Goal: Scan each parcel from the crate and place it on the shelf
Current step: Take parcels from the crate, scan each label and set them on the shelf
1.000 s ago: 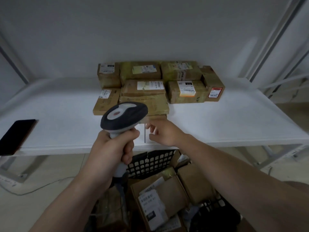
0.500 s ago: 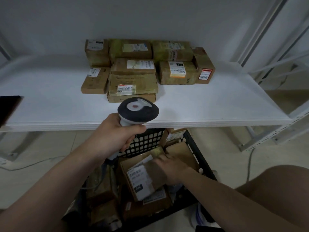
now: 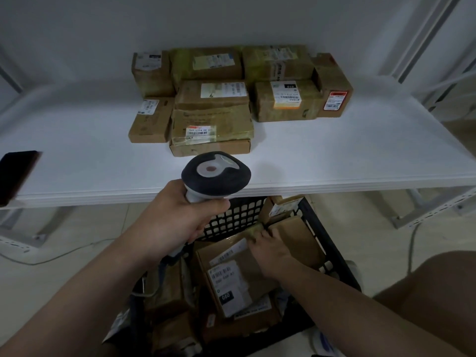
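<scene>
My left hand [image 3: 175, 217] wraps smooth scanner [image 3: 215, 176] grip, rounded dark head up. My right hand [image 3: 268, 247] grips far edge of flat cardboard parcel [image 3: 231, 276] in black lattice crate [image 3: 239, 215]. Taped boxes [image 3: 213, 124] far on white shelf [image 3: 334, 161].

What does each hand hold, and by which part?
Left hand grips the scanner by its handle. Right hand grips the labelled parcel in the crate at its far edge.
</scene>
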Demonstrator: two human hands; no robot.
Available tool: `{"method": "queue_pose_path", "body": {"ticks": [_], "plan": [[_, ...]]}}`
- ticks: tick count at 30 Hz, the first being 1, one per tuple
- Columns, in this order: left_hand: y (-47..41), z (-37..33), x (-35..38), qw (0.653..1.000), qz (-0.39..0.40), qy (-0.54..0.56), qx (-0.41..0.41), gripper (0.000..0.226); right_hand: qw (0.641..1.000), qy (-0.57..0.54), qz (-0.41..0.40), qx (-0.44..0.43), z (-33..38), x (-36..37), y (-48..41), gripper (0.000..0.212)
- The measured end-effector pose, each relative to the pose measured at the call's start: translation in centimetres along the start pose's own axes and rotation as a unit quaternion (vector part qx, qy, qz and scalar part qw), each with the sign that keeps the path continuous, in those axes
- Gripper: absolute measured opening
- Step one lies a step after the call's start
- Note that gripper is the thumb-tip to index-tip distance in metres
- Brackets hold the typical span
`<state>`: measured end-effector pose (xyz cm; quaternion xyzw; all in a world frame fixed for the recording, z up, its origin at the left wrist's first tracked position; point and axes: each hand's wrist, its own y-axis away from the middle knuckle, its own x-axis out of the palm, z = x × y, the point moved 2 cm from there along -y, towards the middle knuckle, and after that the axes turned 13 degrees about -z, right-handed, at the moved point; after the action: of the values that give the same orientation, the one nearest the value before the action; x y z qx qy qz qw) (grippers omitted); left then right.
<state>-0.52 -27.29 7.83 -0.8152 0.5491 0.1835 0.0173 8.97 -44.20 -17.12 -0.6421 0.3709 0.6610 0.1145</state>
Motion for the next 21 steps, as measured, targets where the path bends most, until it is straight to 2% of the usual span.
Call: {"method": "queue_pose_path", "body": {"ticks": [5, 8, 11, 15, 17, 19, 21], "plan": [[-0.3, -0.2, 0.0, 1.000, -0.006, 0.008, -0.009, 0.029, 0.998, -0.061, 0.012, -0.006, -0.7, -1.0, -0.3, 0.086], [-0.3, -0.6, 0.0, 1.000, -0.009, 0.012, -0.006, 0.031, 0.986, -0.157, 0.062, 0.000, -0.9, -2.0, 0.3, 0.059], [0.1, -1.1, -0.1, 1.000, -0.011, 0.026, 0.006, 0.027, 0.972, -0.216, 0.088, -0.012, -1.6, -5.6, 1.1, 0.056], [0.9, -1.9, -0.7, 0.997, -0.026, 0.057, 0.034, 0.031, 0.969, -0.244, 0.000, -0.022, -4.0, -13.9, 2.7, 0.066], [1.4, -2.3, -1.1, 0.995, -0.032, 0.079, 0.045, 0.029, 0.955, -0.289, -0.058, -0.004, -6.0, -18.0, 4.2, 0.062], [1.8, -2.7, -1.4, 0.992, -0.041, 0.101, 0.056, 0.029, 0.926, -0.353, -0.130, 0.026, -8.4, -21.6, 6.0, 0.054], [2.0, -2.8, -1.8, 0.988, -0.057, 0.130, 0.062, 0.038, 0.875, -0.434, -0.203, 0.066, -10.5, -24.3, 7.7, 0.049]]}}
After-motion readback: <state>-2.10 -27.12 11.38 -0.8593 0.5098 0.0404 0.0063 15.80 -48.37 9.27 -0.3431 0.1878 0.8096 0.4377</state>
